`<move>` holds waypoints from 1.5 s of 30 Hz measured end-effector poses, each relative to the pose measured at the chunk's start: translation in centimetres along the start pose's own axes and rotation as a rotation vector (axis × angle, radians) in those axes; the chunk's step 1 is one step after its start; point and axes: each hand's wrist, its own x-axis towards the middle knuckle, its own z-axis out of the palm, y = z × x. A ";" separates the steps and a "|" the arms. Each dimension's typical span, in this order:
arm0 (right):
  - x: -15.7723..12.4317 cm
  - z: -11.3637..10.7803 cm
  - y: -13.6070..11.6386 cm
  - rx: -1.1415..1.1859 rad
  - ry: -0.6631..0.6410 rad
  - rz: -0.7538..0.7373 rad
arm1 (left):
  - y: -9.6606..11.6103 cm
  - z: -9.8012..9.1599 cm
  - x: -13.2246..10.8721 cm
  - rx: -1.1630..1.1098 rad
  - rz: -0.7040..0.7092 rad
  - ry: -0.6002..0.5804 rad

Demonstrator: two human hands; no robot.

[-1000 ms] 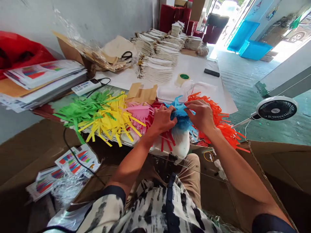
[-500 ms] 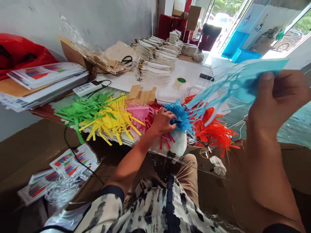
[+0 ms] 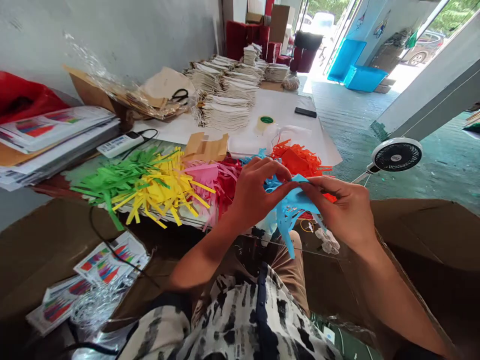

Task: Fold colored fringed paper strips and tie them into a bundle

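Black phone [image 3: 305, 112] on white sheet [image 3: 287, 102] — scissors [image 3: 179, 95] atop brown paper [image 3: 165, 82] — fan [image 3: 397, 155] at right, blue bin [image 3: 364, 79] beyond.

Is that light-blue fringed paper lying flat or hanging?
Hanging: the left hand and right hand pinch the light-blue fringed paper near its top, and its cut strips droop below.

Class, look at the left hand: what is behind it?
Crimson fringe shows beside the left hand and blue fringe above it, both partly covered; how they meet behind the hand is hidden.
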 end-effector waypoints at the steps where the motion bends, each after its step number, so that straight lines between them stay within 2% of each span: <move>1: -0.3 -0.2 -0.1 0.009 -0.009 0.012 | -0.1 0.1 -0.1 -0.003 -0.004 -0.013; 4: -0.9 -0.7 -0.1 0.100 -0.069 0.048 | -0.4 -0.5 -0.4 -0.091 -0.075 -0.110; 7: -1.1 -0.8 0.8 0.334 -0.148 0.073 | -0.2 -1.6 -0.5 -0.367 -0.209 -0.393; 9: -1.3 -0.2 1.6 0.513 -0.255 0.109 | -0.2 -2.1 -0.5 -0.560 -0.274 -0.580; 11: -1.8 0.6 2.3 0.636 -0.398 0.166 | -0.3 -2.3 -0.6 -0.644 -0.295 -0.656; 12: -2.2 1.0 2.6 0.669 -0.443 0.189 | -0.5 -2.4 -0.6 -0.630 -0.289 -0.643; 14: -3.0 1.6 3.0 0.671 -0.446 0.207 | -0.8 -2.2 -0.8 -0.531 -0.258 -0.574; 16: -3.9 2.0 3.2 0.632 -0.390 0.214 | -1.2 -2.1 -0.9 -0.445 -0.242 -0.514; 20: -5.0 2.6 3.4 0.585 -0.269 0.286 | -1.4 -1.7 -1.3 -0.423 -0.273 -0.475; 24: -5.0 3.0 3.5 0.519 -0.102 0.291 | -1.5 -1.2 -1.7 -0.359 -0.198 -0.389; 29: -5.2 3.0 3.8 0.487 -0.039 0.233 | -1.7 -0.7 -2.4 -0.321 -0.156 -0.296; 35: -5.5 3.0 3.6 0.512 -0.026 0.182 | -1.5 -0.5 -2.9 -0.435 -0.113 -0.331; 41: -5.6 2.9 3.1 0.421 0.067 0.095 | -2.3 0.6 -3.8 -0.402 -0.208 -0.313; 45: -5.8 2.6 3.2 0.385 0.093 0.072 | -2.7 0.8 -4.1 -0.426 -0.184 -0.353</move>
